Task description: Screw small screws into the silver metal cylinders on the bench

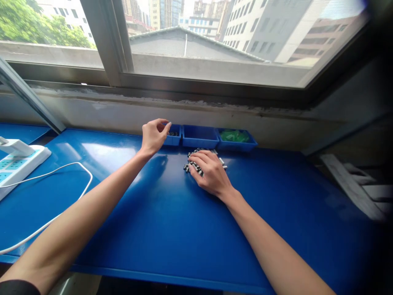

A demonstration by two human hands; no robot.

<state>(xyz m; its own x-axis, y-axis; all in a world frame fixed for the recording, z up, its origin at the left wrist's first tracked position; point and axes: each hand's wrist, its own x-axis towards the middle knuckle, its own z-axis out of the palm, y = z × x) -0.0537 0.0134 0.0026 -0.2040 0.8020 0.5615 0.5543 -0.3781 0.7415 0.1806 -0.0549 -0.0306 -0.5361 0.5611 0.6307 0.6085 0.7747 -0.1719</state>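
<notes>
Many parts [186,168], axes mixed, lie under the parted, half-curled fingers of the nearer right hand [210,169]; left hand [153,135], pinched, hold unclear, hovers at left bin [172,141].

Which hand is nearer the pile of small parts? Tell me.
Right. The right hand is directly over the pile, covering some of it; the left hand is off to its left and farther back, by the left bin.

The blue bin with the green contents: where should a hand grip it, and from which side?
Probably grip the blue bin by its right-hand rim, coming from the right and slightly above: its top is open and that side stands free, while its left side adjoins the middle bin.
</notes>
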